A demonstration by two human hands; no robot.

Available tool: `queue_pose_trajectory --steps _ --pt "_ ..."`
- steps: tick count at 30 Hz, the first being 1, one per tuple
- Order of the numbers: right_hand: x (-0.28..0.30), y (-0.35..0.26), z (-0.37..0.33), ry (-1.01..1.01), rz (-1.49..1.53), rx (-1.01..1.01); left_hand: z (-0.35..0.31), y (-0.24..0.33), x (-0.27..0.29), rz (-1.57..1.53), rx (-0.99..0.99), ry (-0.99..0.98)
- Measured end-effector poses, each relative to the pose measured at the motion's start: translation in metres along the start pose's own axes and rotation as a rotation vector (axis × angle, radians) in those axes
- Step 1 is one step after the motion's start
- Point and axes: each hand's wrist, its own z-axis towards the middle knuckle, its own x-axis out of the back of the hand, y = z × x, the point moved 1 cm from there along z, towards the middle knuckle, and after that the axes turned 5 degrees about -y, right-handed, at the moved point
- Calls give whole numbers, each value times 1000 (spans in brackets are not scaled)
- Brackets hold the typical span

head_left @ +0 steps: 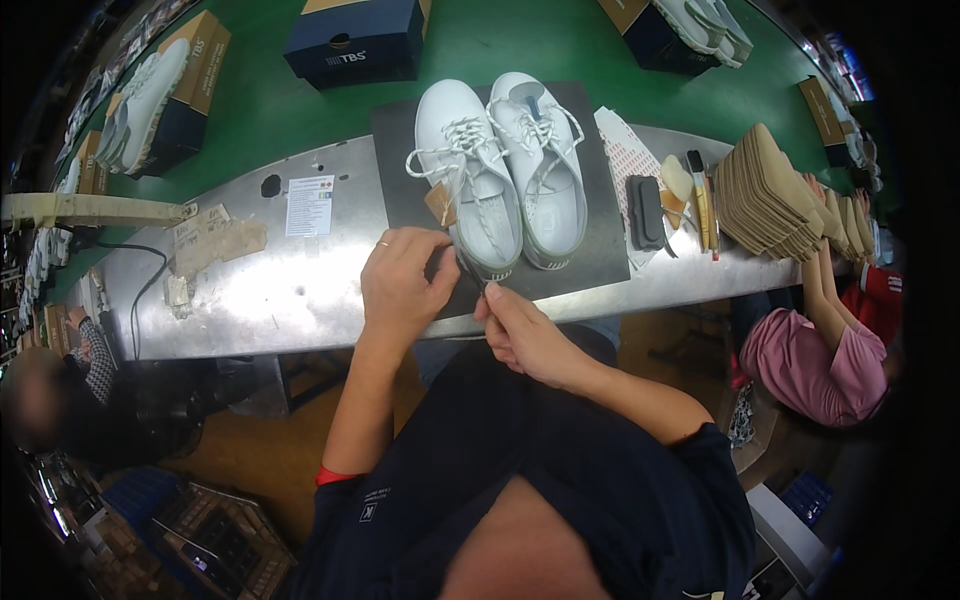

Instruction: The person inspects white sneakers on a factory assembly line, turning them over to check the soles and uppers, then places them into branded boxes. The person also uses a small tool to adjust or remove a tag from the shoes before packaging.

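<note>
A pair of white lace-up sneakers lies side by side, toes away from me, on a dark mat (pixel 604 225). At the heel of the left sneaker (pixel 448 115) is my left hand (pixel 405 280), its fingers curled in toward the thumb. A brown tag (pixel 440 204) rests against that shoe just above my knuckles. My right hand (pixel 525 335) pinches thumb against fingers below the heel. Between the hands runs something thin and dark, too small to name. The right sneaker (pixel 540 165), with a blue-grey piece at its tongue, is untouched.
Right of the mat lie a black brush-like block (pixel 647 213), slim brushes (pixel 703 205) and stacked brown paper inserts (pixel 770 195). A printed sheet (pixel 309 206) and torn cardboard (pixel 215 243) lie left. Shoe boxes (pixel 355 45) stand on the green belt (pixel 480 45). People sit at both sides.
</note>
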Motion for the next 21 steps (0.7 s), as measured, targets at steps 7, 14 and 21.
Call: queue_pose_trajectory --steps 7,14,21 --pt "1 0 3 19 25 16 5 2 -4 33 -57 -41" --pt "-1 -2 5 32 1 10 3 1 -10 51 -47 -44" --pt "-2 0 8 54 -10 42 1 -1 -15 52 -68 -14"
